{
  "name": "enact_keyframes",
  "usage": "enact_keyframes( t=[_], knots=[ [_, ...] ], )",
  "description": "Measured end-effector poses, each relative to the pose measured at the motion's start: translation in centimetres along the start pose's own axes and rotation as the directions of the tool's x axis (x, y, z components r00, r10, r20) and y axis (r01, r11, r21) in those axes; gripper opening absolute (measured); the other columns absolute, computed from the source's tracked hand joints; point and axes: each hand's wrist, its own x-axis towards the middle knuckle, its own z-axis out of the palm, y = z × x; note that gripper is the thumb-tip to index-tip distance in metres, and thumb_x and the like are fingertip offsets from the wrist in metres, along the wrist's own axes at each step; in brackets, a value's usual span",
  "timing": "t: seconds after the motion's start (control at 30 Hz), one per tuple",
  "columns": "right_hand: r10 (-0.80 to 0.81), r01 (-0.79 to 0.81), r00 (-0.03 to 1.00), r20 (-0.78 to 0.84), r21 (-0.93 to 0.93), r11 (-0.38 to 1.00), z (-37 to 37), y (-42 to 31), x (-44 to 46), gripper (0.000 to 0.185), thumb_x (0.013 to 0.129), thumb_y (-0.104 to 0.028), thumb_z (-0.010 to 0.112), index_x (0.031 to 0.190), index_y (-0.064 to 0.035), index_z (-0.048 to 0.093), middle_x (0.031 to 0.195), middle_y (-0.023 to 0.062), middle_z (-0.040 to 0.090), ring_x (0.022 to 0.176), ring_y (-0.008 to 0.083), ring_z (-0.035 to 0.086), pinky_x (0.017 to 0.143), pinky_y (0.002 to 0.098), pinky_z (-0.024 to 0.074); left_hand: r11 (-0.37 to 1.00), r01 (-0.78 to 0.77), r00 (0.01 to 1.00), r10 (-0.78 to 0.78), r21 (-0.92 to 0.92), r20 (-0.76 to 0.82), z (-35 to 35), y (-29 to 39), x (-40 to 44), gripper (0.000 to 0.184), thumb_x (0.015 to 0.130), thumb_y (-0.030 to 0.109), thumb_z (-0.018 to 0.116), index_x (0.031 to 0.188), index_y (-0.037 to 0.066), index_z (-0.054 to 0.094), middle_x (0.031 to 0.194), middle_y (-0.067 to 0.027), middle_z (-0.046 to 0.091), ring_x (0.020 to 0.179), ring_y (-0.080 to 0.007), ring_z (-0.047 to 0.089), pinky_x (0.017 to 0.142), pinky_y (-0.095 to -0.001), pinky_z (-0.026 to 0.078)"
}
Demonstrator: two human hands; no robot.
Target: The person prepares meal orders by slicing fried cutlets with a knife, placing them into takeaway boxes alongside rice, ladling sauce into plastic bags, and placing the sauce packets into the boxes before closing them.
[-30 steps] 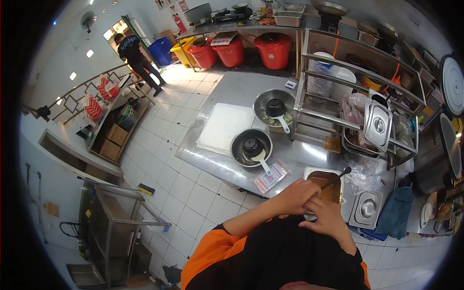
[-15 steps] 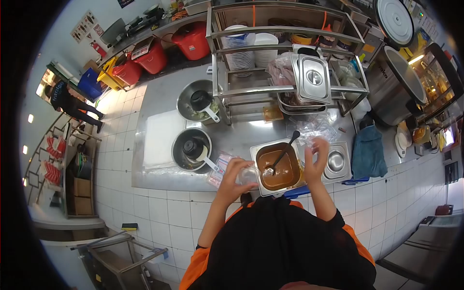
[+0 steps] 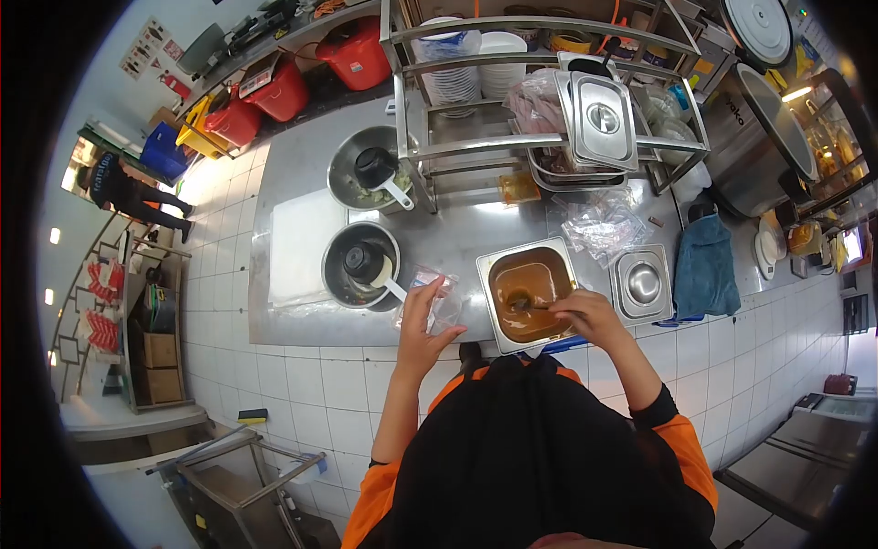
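Observation:
A metal pan [image 3: 487, 265] of brown sauce [image 3: 535, 274] stands at the counter's front edge, before my body. My right hand [image 3: 593, 317] is closed on the handle of a ladle [image 3: 541, 306], whose bowl dips into the sauce. To the pan's left, my left hand [image 3: 422, 329] holds a small clear plastic bag [image 3: 446, 313] between thumb and fingers; its outline is hard to make out. Behind that hand lie printed plastic wrappers [image 3: 426, 278], partly covered.
Two steel bowls [image 3: 335, 295] [image 3: 340, 165] with black-and-white handled tools stand left of the pan. A lidded metal pan [image 3: 640, 284] and a blue cloth [image 3: 706, 270] are on the right. Behind are crumpled clear plastic [image 3: 599, 224] and a metal rack [image 3: 549, 151]. A person [image 3: 123, 190] stands far left.
My right hand has come down from beside the pan onto the ladle handle, which now leans right and lower. My left hand has shifted slightly left, still with the clear plastic bag.

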Motion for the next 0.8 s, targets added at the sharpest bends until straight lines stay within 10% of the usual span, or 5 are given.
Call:
enact_keyframes(
  t=[0.23, 0.53, 0.8],
  knots=[
    [0.046, -0.031, 0.99, -0.13, 0.117, 0.993, 0.9, 1.5, -3.7, 0.024, 0.094, -0.021, 0.057, 0.088, -0.001, 0.068, 0.071, 0.0076, 0.063, 0.065, 0.0178, 0.059, 0.06, 0.0277, 0.0458, 0.998, 0.041, 0.996, -0.037, -0.049, 0.085, 0.4, -0.1, -0.2, 0.069, 0.069, -0.007, 0.073, 0.132, 0.0, 0.045, 0.123, -0.0099, 0.043, 0.12, -0.0225, 0.046, 0.108, -0.0355, 0.032],
    [0.7, -0.399, 0.656, -0.283, 0.657, 0.639, 3.1, 4.3, -5.6, 0.037, 0.1, -0.032, 0.049, 0.086, -0.0007, 0.063, 0.064, -0.0011, 0.054, 0.058, 0.0059, 0.047, 0.055, 0.0213, 0.035, 0.994, 0.068, 0.992, -0.058, -0.086, 0.116, 1.0, -0.3, -0.5, 0.073, 0.069, -0.01, 0.072, 0.135, -0.001, 0.042, 0.13, -0.0107, 0.041, 0.129, -0.025, 0.041, 0.113, -0.0381, 0.029],
    [0.837, -0.236, 0.497, -0.228, 0.893, 0.383, 3.2, 5.2, -5.7, 0.036, 0.098, -0.033, 0.052, 0.087, -0.0009, 0.062, 0.061, 0.0, 0.052, 0.054, 0.0073, 0.044, 0.053, 0.0209, 0.0357, 0.99, 0.091, 0.991, -0.079, -0.11, 0.107, 1.4, -0.4, -0.4, 0.074, 0.069, -0.01, 0.073, 0.136, -0.001, 0.041, 0.13, -0.0105, 0.041, 0.13, -0.0242, 0.041, 0.113, -0.0374, 0.028]
  ],
)
